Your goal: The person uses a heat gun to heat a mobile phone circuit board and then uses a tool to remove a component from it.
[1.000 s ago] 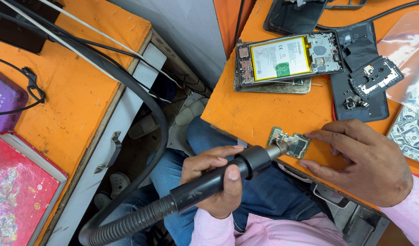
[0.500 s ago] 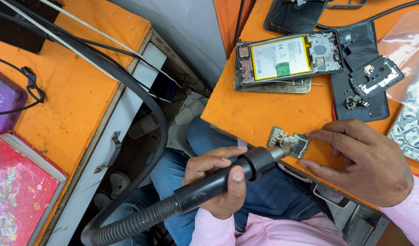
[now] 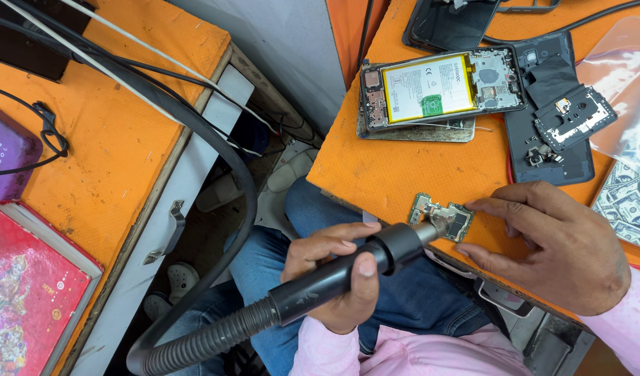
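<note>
Left hand (image 3: 337,275): clenched around the black hot-air handpiece (image 3: 334,275), thumb on top near the collar.
Handpiece nozzle (image 3: 435,226): pointed at the small circuit board (image 3: 441,217), just over its near edge; contact not clear.
Circuit board: lay flat near the front edge of the orange worktop (image 3: 382,174), between the two hands.
Right hand (image 3: 553,244): rested on the worktop, fingers spread, fingertips (image 3: 476,205) steadying the board's right side; grasped nothing.
Corrugated hose (image 3: 194,345): ran from the handpiece down and left, looping past the left bench.
Opened phone (image 3: 441,87): farther back, yellow battery showing, well apart from the board.
Lap: blue jeans below.
</note>
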